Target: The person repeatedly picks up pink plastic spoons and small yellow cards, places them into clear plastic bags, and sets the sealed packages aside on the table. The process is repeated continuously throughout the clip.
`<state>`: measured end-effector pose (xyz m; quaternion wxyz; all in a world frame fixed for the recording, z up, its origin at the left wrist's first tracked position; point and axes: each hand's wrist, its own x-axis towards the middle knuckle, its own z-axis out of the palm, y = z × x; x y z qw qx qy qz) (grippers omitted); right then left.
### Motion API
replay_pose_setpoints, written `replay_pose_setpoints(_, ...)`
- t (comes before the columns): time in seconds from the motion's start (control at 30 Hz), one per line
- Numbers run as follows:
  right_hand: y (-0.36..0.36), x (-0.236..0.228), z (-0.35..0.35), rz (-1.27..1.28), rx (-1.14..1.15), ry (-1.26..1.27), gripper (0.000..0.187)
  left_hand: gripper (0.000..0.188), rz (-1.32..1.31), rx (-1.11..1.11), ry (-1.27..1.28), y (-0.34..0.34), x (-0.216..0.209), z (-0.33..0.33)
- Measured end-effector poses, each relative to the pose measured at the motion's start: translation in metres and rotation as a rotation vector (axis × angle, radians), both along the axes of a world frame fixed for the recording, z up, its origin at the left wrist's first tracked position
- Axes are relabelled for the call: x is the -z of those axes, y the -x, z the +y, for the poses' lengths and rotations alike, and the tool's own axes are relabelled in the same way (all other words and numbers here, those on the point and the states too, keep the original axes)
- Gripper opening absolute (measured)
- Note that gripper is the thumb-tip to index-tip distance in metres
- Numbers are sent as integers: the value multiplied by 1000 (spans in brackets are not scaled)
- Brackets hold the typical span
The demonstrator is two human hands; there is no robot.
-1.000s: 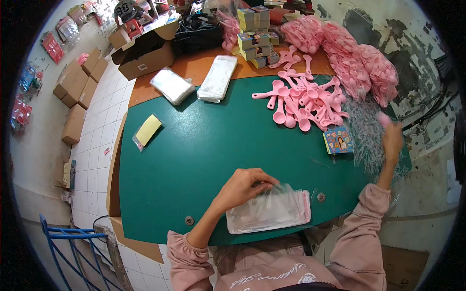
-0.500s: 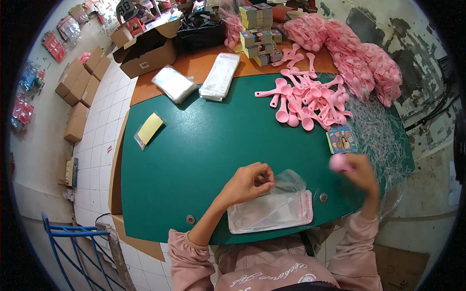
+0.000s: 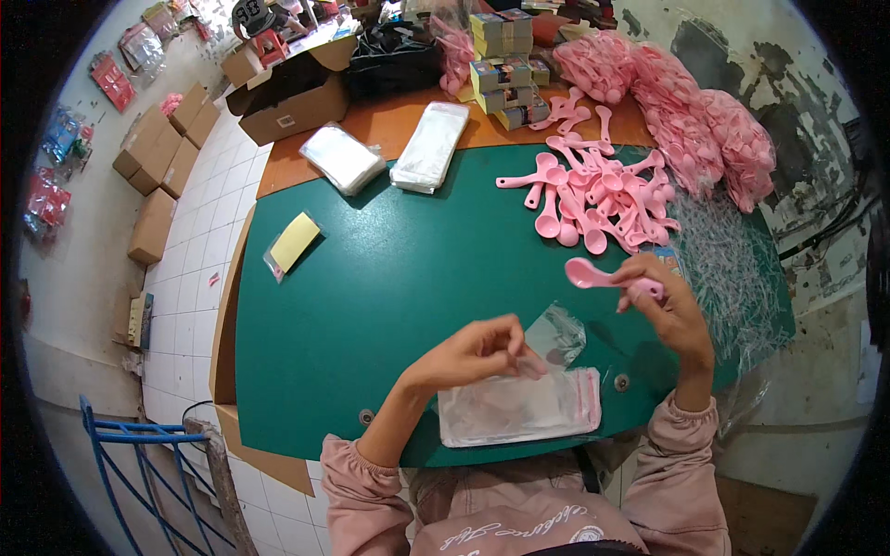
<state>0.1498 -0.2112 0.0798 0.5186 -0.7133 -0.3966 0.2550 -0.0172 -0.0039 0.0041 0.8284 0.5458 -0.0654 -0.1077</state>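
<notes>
My right hand [image 3: 669, 306] is closed round the handle of a pink measuring spoon [image 3: 586, 274], its bowl pointing left. Just behind that hand, a small blue printed booklet [image 3: 666, 254] is mostly hidden. My left hand [image 3: 482, 354] has its fingers curled together at a clear plastic bag [image 3: 558, 335], which stands up beside the fingertips; the exact grip is partly hidden. Under it, a stack of clear bags [image 3: 519, 412] lies flat at the table's near edge. A heap of pink spoons [image 3: 603, 199] spreads over the table's far right.
Two stacks of clear bags [image 3: 431, 148] lie toward the back, and a bagged yellow card [image 3: 295, 243] lies at the left. Bundled booklets [image 3: 501, 74] and bags of pink spoons [image 3: 681, 116] stand behind the heap. Clear plastic strips [image 3: 732, 259] cover the right edge.
My right hand has turned and moved slightly left and away from me, bringing the spoon over the table toward the bag. My left hand has shifted slightly at the bag.
</notes>
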Motion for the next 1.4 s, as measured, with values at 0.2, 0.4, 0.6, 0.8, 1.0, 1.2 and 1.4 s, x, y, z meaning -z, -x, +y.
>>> replay_pose_setpoints(0.2, 19, 17, 33, 78, 148, -224, 20, 27, 217, -418, 31, -6, -14, 3)
replay_pose_setpoints(0.4, 33, 26, 52, 48, 253, -393, 18, 29, 238, -511, -79, -4, -6, 7)
replay_pose_setpoints(0.6, 30, 21, 57, -29, 293, -376, 19, 32, 273, -518, -95, -4, -14, 8)
replay_pose_setpoints(0.8, 30, 19, 59, -126, 255, -224, 16, 36, 257, -514, -135, -4, -13, 10)
replay_pose_setpoints(1.0, 36, 20, 65, -75, 168, -239, 18, 33, 180, -476, -172, -5, -9, 5)
replay_pose_setpoints(1.2, 27, 18, 67, -44, 189, -233, 23, 29, 169, -430, -182, -7, -14, 4)
replay_pose_setpoints(1.4, 33, 16, 69, -46, 38, -96, 23, 33, 148, -479, -349, -8, -12, -2)
